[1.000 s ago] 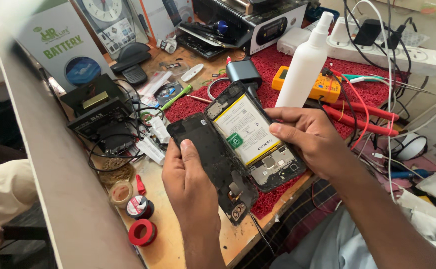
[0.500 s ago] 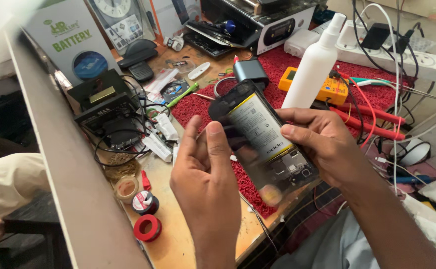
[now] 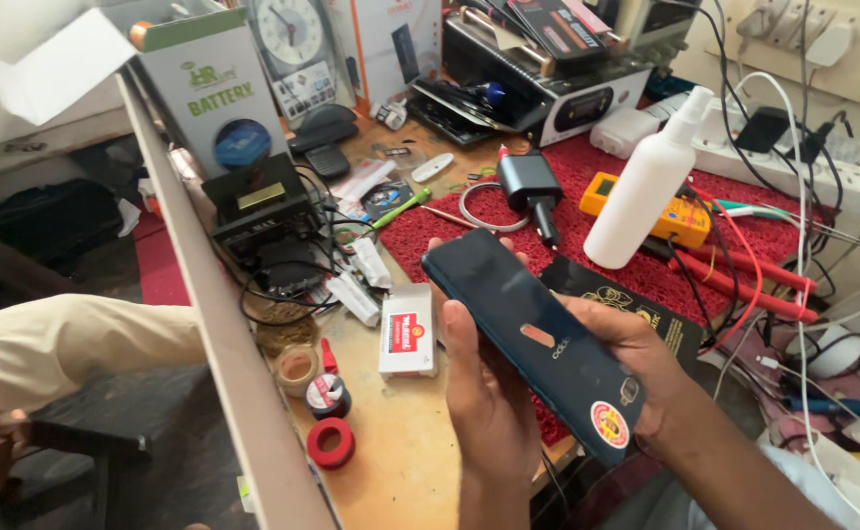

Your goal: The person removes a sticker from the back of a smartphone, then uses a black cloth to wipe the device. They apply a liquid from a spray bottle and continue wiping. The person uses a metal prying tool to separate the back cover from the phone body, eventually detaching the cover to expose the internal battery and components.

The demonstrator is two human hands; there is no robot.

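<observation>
I see my left hand (image 3: pixel 489 393) and right hand (image 3: pixel 636 358) both gripping the dark blue slab-shaped phone (image 3: pixel 533 344) back-up, the white plastic spray bottle (image 3: pixel 646 186) at one o'clock.

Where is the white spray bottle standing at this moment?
In the head view, the white spray bottle stands on the red mat, upper right, just in front of the yellow multimeter and beyond the dark phone.

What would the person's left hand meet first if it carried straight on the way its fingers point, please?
The left hand points up and away along the dark blue phone. Beyond it, probably the black adapter on the red mat, though depth is unclear.
</observation>
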